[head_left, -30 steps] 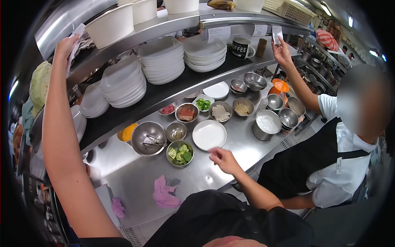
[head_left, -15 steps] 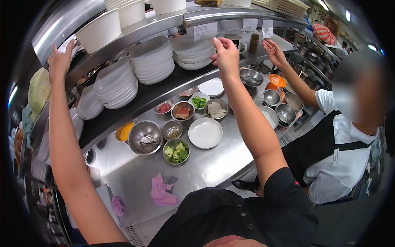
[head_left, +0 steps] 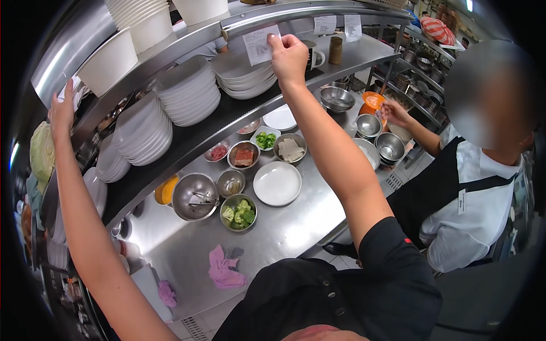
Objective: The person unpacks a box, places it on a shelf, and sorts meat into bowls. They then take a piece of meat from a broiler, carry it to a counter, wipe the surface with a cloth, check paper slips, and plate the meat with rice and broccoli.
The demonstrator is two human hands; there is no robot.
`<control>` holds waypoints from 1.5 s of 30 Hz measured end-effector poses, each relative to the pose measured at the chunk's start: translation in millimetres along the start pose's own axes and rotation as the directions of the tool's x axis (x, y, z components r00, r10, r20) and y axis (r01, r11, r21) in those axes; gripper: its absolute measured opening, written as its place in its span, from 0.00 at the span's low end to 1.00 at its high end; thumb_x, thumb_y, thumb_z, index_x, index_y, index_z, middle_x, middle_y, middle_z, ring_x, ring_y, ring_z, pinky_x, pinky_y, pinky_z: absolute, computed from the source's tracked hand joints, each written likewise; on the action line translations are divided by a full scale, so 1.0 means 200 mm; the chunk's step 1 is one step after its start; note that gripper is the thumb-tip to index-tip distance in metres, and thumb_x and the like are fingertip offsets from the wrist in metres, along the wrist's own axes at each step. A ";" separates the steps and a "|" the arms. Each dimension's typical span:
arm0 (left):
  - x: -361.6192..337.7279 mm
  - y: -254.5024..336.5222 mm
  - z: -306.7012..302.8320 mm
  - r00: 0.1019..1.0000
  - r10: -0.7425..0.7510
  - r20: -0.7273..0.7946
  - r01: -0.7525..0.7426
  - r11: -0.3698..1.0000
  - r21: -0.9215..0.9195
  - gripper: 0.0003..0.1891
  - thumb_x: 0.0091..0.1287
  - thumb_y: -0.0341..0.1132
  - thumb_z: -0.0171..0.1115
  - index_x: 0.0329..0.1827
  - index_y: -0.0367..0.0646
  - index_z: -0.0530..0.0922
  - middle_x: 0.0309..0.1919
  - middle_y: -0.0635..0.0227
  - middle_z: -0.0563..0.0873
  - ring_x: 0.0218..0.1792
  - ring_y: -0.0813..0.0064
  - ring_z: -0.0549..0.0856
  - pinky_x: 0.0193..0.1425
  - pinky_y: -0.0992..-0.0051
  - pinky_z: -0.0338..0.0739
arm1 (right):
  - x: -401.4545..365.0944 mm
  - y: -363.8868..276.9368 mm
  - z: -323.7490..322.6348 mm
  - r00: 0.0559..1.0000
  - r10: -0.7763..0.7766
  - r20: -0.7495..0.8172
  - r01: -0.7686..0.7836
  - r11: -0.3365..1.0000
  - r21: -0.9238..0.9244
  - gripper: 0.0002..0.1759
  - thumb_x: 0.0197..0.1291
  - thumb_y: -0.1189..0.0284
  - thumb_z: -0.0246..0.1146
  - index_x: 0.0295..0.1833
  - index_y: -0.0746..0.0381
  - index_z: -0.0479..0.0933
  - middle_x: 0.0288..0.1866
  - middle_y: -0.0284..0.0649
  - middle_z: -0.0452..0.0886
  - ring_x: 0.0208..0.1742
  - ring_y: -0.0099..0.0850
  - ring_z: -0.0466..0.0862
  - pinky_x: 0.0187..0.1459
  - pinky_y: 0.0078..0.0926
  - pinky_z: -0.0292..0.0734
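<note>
My right hand (head_left: 290, 59) is raised to the upper shelf's front rail. Its thumb and curled fingers pinch the right side of a printed order slip (head_left: 259, 46) that hangs at the rail. My left hand (head_left: 61, 113) reaches to the far left end of the same shelf, fingers stretched upward. Crumpled white paper (head_left: 79, 94) lies right at its fingertips, beside a white paper tub (head_left: 108, 62). Below my right hand stands a stack of white dishes (head_left: 244, 77). More stacked dishes (head_left: 190, 99) fill the middle shelf between my arms.
On the steel counter (head_left: 284, 227) are a white plate (head_left: 277, 183), a bowl of broccoli (head_left: 239, 213), a metal mixing bowl (head_left: 194, 196) with tongs and a pink cloth (head_left: 224, 267). A co-worker's hand (head_left: 395, 113) is near an orange container (head_left: 372, 102) at the right. Two more slips (head_left: 352, 27) hang there.
My right hand has moved left and up and now grips the order slip. The co-worker's hand has dropped from the rail area toward the orange container. The view has shifted slightly.
</note>
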State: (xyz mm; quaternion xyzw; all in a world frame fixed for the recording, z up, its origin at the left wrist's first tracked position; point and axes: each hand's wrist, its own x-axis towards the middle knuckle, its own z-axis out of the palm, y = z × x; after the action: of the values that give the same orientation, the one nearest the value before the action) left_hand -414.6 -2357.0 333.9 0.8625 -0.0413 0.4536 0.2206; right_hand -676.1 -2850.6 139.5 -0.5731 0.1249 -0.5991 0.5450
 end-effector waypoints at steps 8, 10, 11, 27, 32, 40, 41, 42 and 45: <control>0.00 0.01 -0.01 1.000 -0.008 -0.022 0.007 0.999 -0.046 0.61 0.59 0.84 0.48 0.81 0.38 0.64 0.75 0.37 0.70 0.78 0.44 0.68 0.82 0.56 0.58 | 0.22 0.09 -0.24 0.933 0.331 -0.143 -0.297 0.931 0.213 0.20 0.69 0.58 0.66 0.52 0.64 0.79 0.38 0.42 0.83 0.21 0.27 0.80 0.20 0.23 0.72; -0.02 0.02 -0.03 1.000 -0.018 -0.017 0.017 0.998 -0.054 0.61 0.59 0.84 0.48 0.81 0.37 0.64 0.75 0.37 0.70 0.78 0.44 0.67 0.82 0.56 0.58 | 0.38 0.16 -0.33 0.859 0.510 -0.039 -0.444 0.782 0.437 0.22 0.68 0.57 0.67 0.57 0.62 0.75 0.44 0.45 0.81 0.25 0.29 0.80 0.24 0.27 0.74; -0.03 0.03 -0.03 1.000 -0.026 -0.010 0.025 0.998 -0.065 0.62 0.58 0.85 0.47 0.81 0.37 0.64 0.75 0.37 0.70 0.79 0.44 0.67 0.82 0.56 0.58 | 0.43 0.16 -0.35 0.838 0.545 -0.017 -0.471 0.740 0.479 0.17 0.70 0.59 0.65 0.53 0.62 0.78 0.45 0.44 0.81 0.23 0.30 0.77 0.24 0.30 0.76; 0.04 -0.04 0.02 0.999 -0.027 0.022 0.029 0.997 -0.066 0.64 0.56 0.87 0.45 0.82 0.40 0.63 0.75 0.36 0.69 0.80 0.45 0.65 0.83 0.55 0.56 | 0.25 0.16 -0.31 0.799 0.249 0.547 -0.542 0.692 0.477 0.13 0.65 0.63 0.74 0.44 0.58 0.79 0.30 0.36 0.84 0.20 0.20 0.74 0.23 0.21 0.67; 0.03 -0.03 0.00 0.999 -0.028 0.019 0.030 0.995 -0.091 0.62 0.57 0.86 0.46 0.81 0.40 0.65 0.76 0.36 0.69 0.80 0.45 0.65 0.82 0.55 0.56 | 0.39 0.10 -0.50 0.926 0.377 0.029 -0.376 0.912 0.165 0.24 0.65 0.53 0.71 0.47 0.66 0.81 0.30 0.43 0.87 0.18 0.22 0.78 0.17 0.18 0.69; 0.00 0.00 -0.02 0.999 -0.036 0.028 0.039 0.995 -0.089 0.62 0.59 0.85 0.46 0.81 0.37 0.65 0.77 0.37 0.68 0.80 0.46 0.64 0.83 0.56 0.55 | 1.11 0.38 -0.85 0.904 0.357 -0.237 -0.362 0.932 0.022 0.28 0.66 0.56 0.71 0.65 0.60 0.79 0.62 0.43 0.84 0.59 0.41 0.84 0.67 0.59 0.71; 0.00 0.00 -0.02 0.999 -0.030 0.021 0.032 0.995 -0.091 0.62 0.59 0.85 0.46 0.81 0.37 0.64 0.77 0.38 0.68 0.80 0.46 0.64 0.83 0.56 0.55 | 1.10 0.38 -0.85 0.915 0.391 -0.101 -0.382 0.919 0.098 0.24 0.68 0.57 0.69 0.63 0.59 0.79 0.59 0.42 0.85 0.57 0.40 0.84 0.64 0.56 0.73; 0.00 0.00 -0.02 0.999 -0.036 0.022 0.038 0.995 -0.087 0.62 0.59 0.85 0.46 0.81 0.37 0.64 0.77 0.38 0.68 0.80 0.46 0.64 0.83 0.56 0.55 | 1.08 0.39 -0.85 0.911 0.411 0.039 -0.411 0.896 0.170 0.21 0.70 0.58 0.67 0.61 0.58 0.79 0.57 0.40 0.86 0.56 0.39 0.85 0.62 0.53 0.76; 0.02 -0.01 0.00 0.999 -0.030 0.014 0.031 0.995 -0.095 0.62 0.59 0.85 0.46 0.81 0.37 0.64 0.77 0.39 0.68 0.80 0.45 0.63 0.83 0.55 0.54 | 0.94 0.46 -0.83 0.901 0.376 0.218 -0.421 0.879 0.225 0.09 0.72 0.66 0.65 0.51 0.57 0.79 0.46 0.36 0.87 0.47 0.33 0.87 0.50 0.45 0.80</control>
State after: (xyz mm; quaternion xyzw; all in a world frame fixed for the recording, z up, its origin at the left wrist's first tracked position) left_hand -412.7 -2353.8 336.0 0.8545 -0.0510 0.4421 0.2680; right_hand -718.5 -3112.4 120.1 -0.5048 0.1126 -0.4347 0.7373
